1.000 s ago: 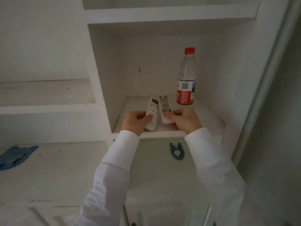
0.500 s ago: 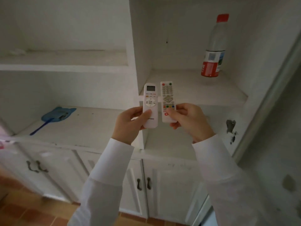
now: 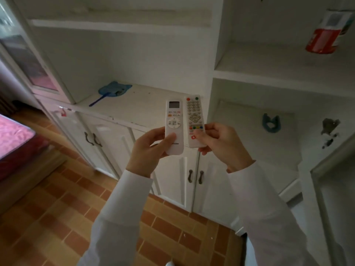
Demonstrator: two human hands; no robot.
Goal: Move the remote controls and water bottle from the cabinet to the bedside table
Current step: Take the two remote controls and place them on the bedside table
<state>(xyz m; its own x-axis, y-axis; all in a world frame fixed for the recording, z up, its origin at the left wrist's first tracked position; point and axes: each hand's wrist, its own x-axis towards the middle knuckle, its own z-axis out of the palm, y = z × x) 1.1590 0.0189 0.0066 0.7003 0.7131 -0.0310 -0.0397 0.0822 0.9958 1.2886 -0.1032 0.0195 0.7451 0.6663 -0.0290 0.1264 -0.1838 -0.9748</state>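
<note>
My left hand (image 3: pixel 148 150) grips the lower end of a white remote with a small screen (image 3: pixel 173 120), held upright in front of the cabinet. My right hand (image 3: pixel 221 144) holds a white remote with coloured buttons (image 3: pixel 194 118) right beside it, the two nearly touching. The water bottle (image 3: pixel 324 33) with a red label stands on the cabinet shelf (image 3: pixel 269 64) at the upper right; its top is cut off by the frame edge.
A blue fly swatter (image 3: pixel 113 91) lies on the white counter (image 3: pixel 134 108). A blue clip (image 3: pixel 271 123) sits in the lower compartment. Cabinet doors with dark handles (image 3: pixel 195 176) are below. A bed with pink cover (image 3: pixel 13 135) is at the left, above brown tiled floor (image 3: pixel 57 217).
Both remotes were lifted off the shelf and drawn back toward me. My view has swung left and down, so the bottle has slid to the upper right corner and the floor and bed appear.
</note>
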